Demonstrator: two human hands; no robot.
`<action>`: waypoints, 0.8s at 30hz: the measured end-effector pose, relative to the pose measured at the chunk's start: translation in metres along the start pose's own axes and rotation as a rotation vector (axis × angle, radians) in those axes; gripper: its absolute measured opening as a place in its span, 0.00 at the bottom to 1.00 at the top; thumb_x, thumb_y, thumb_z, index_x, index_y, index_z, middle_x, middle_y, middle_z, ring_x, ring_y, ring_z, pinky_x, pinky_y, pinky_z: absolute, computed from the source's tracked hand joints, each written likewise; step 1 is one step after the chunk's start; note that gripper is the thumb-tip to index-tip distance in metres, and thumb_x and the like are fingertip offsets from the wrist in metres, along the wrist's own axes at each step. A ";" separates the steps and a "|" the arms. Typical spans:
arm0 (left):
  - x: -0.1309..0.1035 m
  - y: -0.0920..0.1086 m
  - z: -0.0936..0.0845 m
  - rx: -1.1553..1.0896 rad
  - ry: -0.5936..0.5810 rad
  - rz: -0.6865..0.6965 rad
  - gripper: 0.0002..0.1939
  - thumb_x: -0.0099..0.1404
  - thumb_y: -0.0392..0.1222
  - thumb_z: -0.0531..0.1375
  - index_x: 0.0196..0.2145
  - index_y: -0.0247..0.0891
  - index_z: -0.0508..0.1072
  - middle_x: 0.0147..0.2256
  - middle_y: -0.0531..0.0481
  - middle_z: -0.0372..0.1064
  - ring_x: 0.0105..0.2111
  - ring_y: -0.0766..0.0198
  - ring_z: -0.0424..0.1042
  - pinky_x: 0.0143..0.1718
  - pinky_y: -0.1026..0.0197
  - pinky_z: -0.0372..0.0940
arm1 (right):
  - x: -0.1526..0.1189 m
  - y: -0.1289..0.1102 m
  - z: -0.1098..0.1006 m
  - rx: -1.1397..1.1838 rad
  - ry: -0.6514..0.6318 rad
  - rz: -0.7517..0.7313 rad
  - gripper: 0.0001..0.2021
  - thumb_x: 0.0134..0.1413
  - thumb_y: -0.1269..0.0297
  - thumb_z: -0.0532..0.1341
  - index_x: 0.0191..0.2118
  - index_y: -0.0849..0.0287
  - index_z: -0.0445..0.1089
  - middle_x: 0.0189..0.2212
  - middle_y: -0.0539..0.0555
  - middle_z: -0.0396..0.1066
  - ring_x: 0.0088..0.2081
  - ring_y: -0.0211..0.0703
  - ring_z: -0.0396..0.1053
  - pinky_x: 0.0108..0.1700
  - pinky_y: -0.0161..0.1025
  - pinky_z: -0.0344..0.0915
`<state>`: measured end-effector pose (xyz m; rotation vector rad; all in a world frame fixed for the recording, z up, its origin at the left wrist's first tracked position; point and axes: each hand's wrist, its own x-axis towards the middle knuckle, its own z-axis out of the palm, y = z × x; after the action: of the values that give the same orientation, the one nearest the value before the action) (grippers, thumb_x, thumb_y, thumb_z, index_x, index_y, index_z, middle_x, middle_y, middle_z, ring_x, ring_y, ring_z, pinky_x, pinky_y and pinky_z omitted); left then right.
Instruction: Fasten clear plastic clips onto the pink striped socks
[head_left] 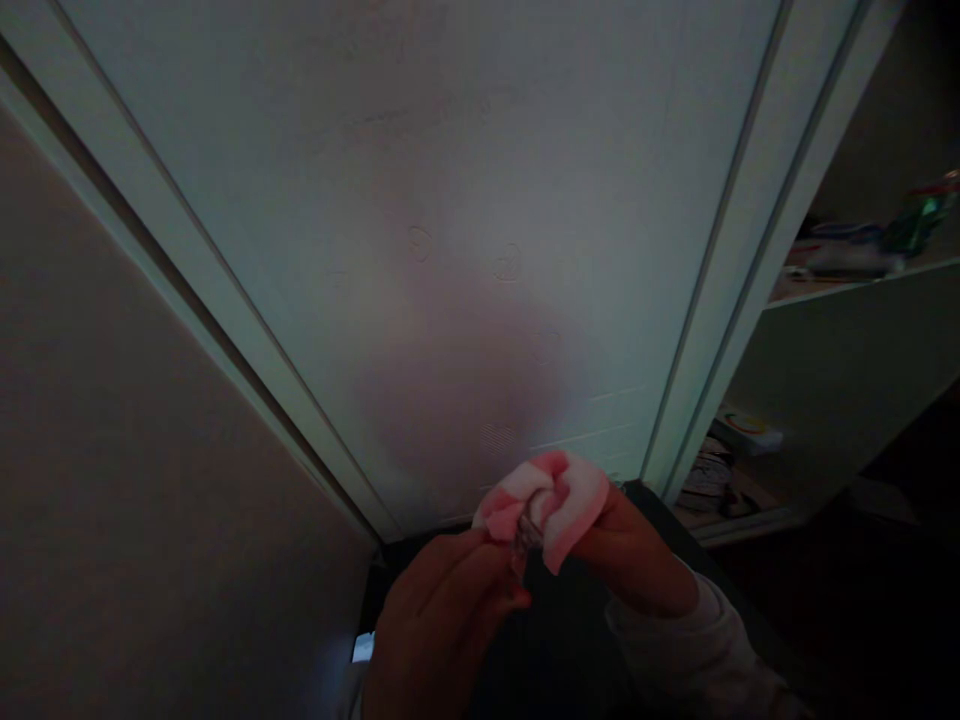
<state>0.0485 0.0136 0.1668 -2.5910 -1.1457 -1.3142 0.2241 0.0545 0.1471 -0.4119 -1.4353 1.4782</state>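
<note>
A folded pink-and-white cloth (577, 500) curls around a small shiny object (529, 530) in the lower middle. The object's kind is hard to make out in the dim light. My right hand (637, 555) grips the cloth from the right, its fingers partly hidden behind the folds. From the lower left, my left hand (442, 610) is closed in a pinch at the shiny object, against the cloth's left edge. Its fingertips are dark and partly covered.
A pale, frosted-looking panel (465, 180) with faint heart outlines stands ahead in a light frame (720, 290). A plain wall (135, 400) runs along the left. At the right, shelves (862, 290) hold assorted items, including a green object (915, 225) and a white box (750, 430).
</note>
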 end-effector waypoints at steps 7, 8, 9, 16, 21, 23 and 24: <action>-0.010 0.002 0.005 -0.417 0.039 -0.425 0.09 0.54 0.41 0.65 0.35 0.45 0.73 0.27 0.57 0.74 0.25 0.68 0.70 0.28 0.71 0.64 | -0.010 0.006 0.010 0.055 0.109 -0.030 0.16 0.45 0.57 0.66 0.41 0.57 0.71 0.39 0.57 0.75 0.39 0.49 0.74 0.42 0.43 0.70; -0.011 0.002 0.007 -0.476 0.046 -0.471 0.09 0.54 0.40 0.65 0.35 0.45 0.74 0.27 0.57 0.74 0.25 0.68 0.69 0.28 0.70 0.64 | -0.011 0.006 0.011 0.034 0.110 -0.048 0.15 0.47 0.58 0.65 0.41 0.57 0.71 0.40 0.57 0.75 0.39 0.48 0.74 0.42 0.42 0.70; -0.012 0.003 0.009 -0.539 0.048 -0.514 0.09 0.54 0.39 0.64 0.35 0.44 0.74 0.27 0.57 0.74 0.26 0.67 0.69 0.29 0.70 0.64 | -0.012 0.006 0.012 0.008 0.115 -0.070 0.14 0.48 0.60 0.65 0.41 0.57 0.71 0.40 0.56 0.75 0.40 0.48 0.74 0.42 0.41 0.70; -0.011 0.005 0.018 -0.920 0.099 -0.645 0.09 0.55 0.39 0.63 0.36 0.42 0.74 0.25 0.56 0.72 0.24 0.69 0.68 0.28 0.70 0.64 | -0.016 0.005 0.010 -0.265 0.152 -0.265 0.14 0.48 0.68 0.65 0.43 0.50 0.71 0.42 0.51 0.74 0.43 0.44 0.72 0.46 0.38 0.68; -0.011 0.001 0.016 -0.959 0.121 -0.701 0.13 0.59 0.50 0.60 0.36 0.39 0.73 0.21 0.56 0.68 0.19 0.71 0.63 0.21 0.70 0.59 | -0.012 0.002 0.012 -0.384 0.104 -0.199 0.15 0.49 0.67 0.63 0.45 0.55 0.68 0.41 0.55 0.73 0.42 0.47 0.72 0.45 0.41 0.69; -0.011 -0.001 0.016 -0.923 0.093 -0.720 0.16 0.60 0.54 0.56 0.36 0.38 0.72 0.19 0.56 0.66 0.19 0.70 0.61 0.21 0.69 0.57 | -0.011 0.004 0.012 -0.470 0.087 -0.214 0.15 0.50 0.67 0.62 0.46 0.56 0.67 0.38 0.55 0.74 0.40 0.46 0.73 0.43 0.40 0.70; -0.012 -0.002 0.015 -0.884 0.081 -0.724 0.17 0.62 0.55 0.54 0.34 0.37 0.71 0.19 0.56 0.65 0.19 0.70 0.61 0.22 0.68 0.57 | -0.010 0.006 0.011 -0.522 0.081 -0.236 0.14 0.51 0.67 0.61 0.45 0.56 0.67 0.37 0.55 0.75 0.39 0.46 0.73 0.43 0.40 0.70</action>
<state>0.0535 0.0131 0.1481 -2.6085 -1.9399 -2.5278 0.2174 0.0414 0.1406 -0.5894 -1.7335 0.8793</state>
